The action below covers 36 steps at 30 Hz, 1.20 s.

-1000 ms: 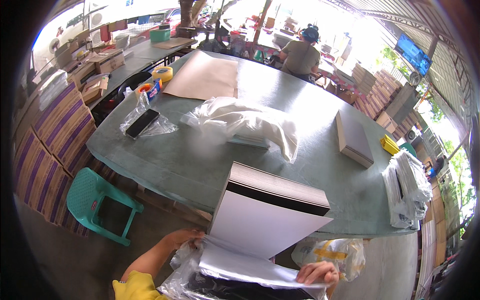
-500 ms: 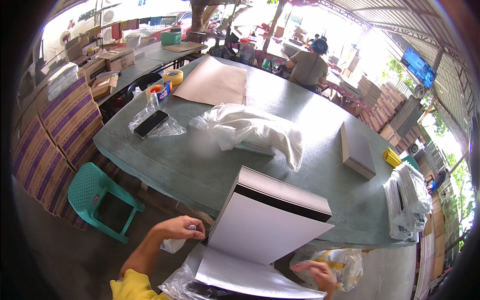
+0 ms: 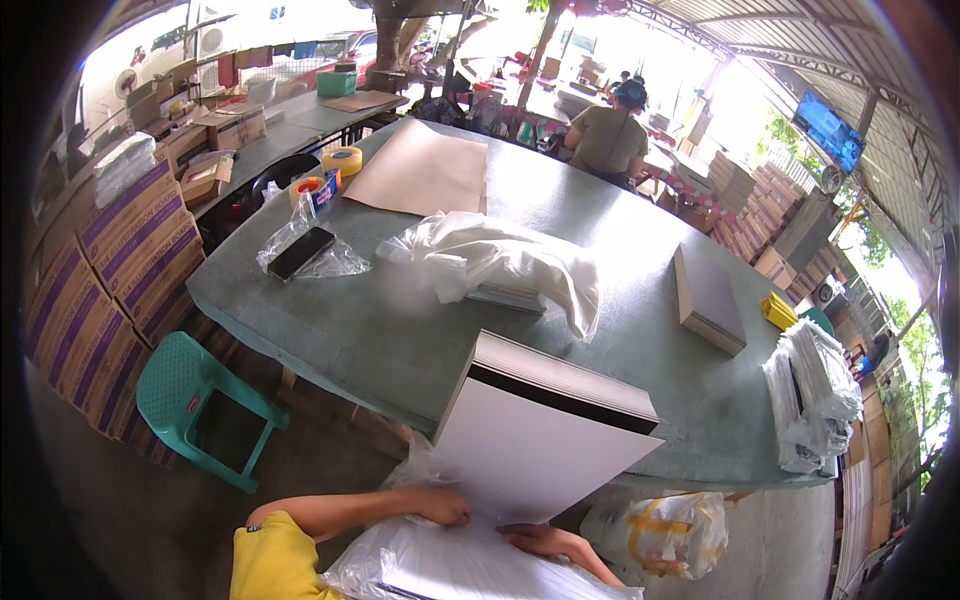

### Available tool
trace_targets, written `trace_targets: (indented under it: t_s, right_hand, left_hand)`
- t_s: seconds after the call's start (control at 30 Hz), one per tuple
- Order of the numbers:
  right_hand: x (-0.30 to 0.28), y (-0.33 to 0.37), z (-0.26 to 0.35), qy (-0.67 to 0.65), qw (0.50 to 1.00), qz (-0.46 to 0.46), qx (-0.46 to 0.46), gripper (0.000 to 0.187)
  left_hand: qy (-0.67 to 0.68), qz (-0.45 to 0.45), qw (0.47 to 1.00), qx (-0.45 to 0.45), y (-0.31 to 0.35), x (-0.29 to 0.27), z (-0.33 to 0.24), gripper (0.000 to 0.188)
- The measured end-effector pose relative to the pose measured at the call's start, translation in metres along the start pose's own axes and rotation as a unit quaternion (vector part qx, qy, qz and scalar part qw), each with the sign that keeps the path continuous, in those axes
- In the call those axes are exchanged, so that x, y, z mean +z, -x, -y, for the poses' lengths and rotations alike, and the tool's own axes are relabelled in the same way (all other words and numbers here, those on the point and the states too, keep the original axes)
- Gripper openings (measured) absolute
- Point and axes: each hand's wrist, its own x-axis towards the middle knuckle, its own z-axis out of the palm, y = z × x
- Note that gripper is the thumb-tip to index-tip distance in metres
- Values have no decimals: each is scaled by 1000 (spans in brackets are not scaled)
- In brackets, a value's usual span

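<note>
A thick stack of boards (image 3: pixel 565 375) leans at the near table edge, pale sheet edges on top. A large white sheet (image 3: pixel 545 440) faces me on its front. Below it lies a white sheet under a clear plastic bag (image 3: pixel 440 555), close to my body. My left hand (image 3: pixel 443 506) is closed on the bag's plastic at the left, by the foot of the standing sheet. My right hand (image 3: pixel 540 540) is curled at the plastic on the right side of the same fold. Its fingertips are partly hidden.
On the green table (image 3: pixel 340 330) lie a phone (image 3: pixel 301 254), tape rolls (image 3: pixel 342 160), brown paper (image 3: pixel 425 170), a white plastic bundle (image 3: pixel 500 255) and a grey board stack (image 3: pixel 708 300). Wrapped packs (image 3: pixel 812 390) stand right. A green stool (image 3: pixel 200 400) and cartons (image 3: pixel 110 290) are left. Another person (image 3: pixel 608 135) sits beyond.
Both hands have moved inward to the fold below the standing sheet. The clear plastic now covers the lower white sheet, which was bare before.
</note>
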Motion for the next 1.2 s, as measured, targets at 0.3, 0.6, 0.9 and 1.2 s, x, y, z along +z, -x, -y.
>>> trace_targets:
  t_s: [0.3, 0.6, 0.9, 1.2]
  right_hand:
    - [-73, 52, 149, -168, 911, -247, -284, 8]
    - [-91, 91, 113, -382, 736, -433, -354, 7]
    - [-84, 71, 130, -361, 780, -375, -348, 15]
    - [-64, 48, 129, -348, 843, -314, -263, 27]
  left_hand:
    - [10, -493, 821, 287, 23, -106, -174, 19]
    - [14, -504, 863, 15, 94, -126, -150, 30]
    - [-102, -373, 913, 131, 47, -103, -167, 48]
    - [-5, -460, 881, 107, 47, -116, -170, 33]
